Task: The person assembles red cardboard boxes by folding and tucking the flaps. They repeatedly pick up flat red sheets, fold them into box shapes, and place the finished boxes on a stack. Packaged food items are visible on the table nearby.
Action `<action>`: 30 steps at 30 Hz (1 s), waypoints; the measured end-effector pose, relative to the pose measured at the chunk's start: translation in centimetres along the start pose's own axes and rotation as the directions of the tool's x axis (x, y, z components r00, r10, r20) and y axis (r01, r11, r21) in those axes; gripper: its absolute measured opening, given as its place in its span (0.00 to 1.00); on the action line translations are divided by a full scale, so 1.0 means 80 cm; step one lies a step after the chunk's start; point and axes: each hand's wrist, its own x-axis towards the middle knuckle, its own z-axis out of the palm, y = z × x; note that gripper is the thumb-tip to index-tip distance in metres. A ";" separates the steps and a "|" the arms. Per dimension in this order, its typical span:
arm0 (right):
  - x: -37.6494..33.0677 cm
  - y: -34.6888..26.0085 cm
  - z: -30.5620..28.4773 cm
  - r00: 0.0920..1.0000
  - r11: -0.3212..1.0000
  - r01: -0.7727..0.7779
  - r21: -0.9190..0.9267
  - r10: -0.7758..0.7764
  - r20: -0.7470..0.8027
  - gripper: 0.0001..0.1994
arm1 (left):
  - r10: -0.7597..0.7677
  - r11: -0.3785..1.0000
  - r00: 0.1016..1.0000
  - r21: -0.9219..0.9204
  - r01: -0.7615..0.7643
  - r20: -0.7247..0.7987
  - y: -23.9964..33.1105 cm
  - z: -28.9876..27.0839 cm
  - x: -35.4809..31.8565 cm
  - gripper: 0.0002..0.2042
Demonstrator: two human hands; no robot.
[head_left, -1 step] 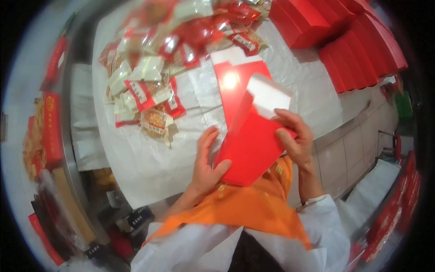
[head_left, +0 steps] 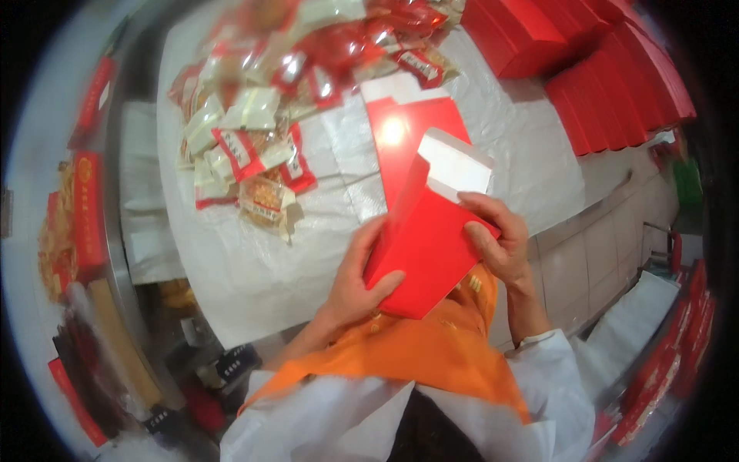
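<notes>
A red cardboard box (head_left: 423,250) is between my hands above my orange apron, slanting up and to the right. Its far end stands open, with a white-lined flap (head_left: 456,163) raised there. My left hand (head_left: 362,269) grips the box's left side, thumb on the front and fingers partly hidden behind the edge. At the upper right edge, my right hand (head_left: 496,239) holds the box beside the opening, fingers bent and thumb on the front. Beyond it, another flat red carton (head_left: 412,127) with a white end flap lies on the table, partly covered by the held box.
Several clear and red packets of baked snacks (head_left: 265,200) are heaped at the far left of the white-covered table (head_left: 269,285). Red boxes (head_left: 608,100) stand in rows at the far right. A tiled surface (head_left: 589,246) lies beyond the right table edge.
My left hand has moved in and closed on the box's left side, its thumb now farther onto the front. The box has turned slightly. My right hand keeps its hold.
</notes>
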 end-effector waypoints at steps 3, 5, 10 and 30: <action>-0.017 0.016 -0.003 0.998 0.988 -0.068 0.140 0.067 0.015 0.20 | -0.063 0.997 0.975 0.045 0.054 0.212 0.016 -0.007 0.013 0.34; -0.029 0.022 -0.002 0.990 0.960 -0.141 0.243 0.131 0.056 0.23 | -0.100 0.995 0.965 0.014 0.100 0.243 0.020 -0.005 0.013 0.34; -0.014 0.013 0.002 0.954 0.971 -0.041 0.237 -0.033 0.297 0.22 | -0.091 0.982 0.992 -0.156 0.103 0.085 0.029 0.013 0.028 0.30; -0.057 0.029 0.089 0.934 0.732 0.068 0.678 0.193 -0.301 0.15 | 0.198 0.949 0.957 -0.204 -0.241 -0.210 -0.008 0.038 0.018 0.16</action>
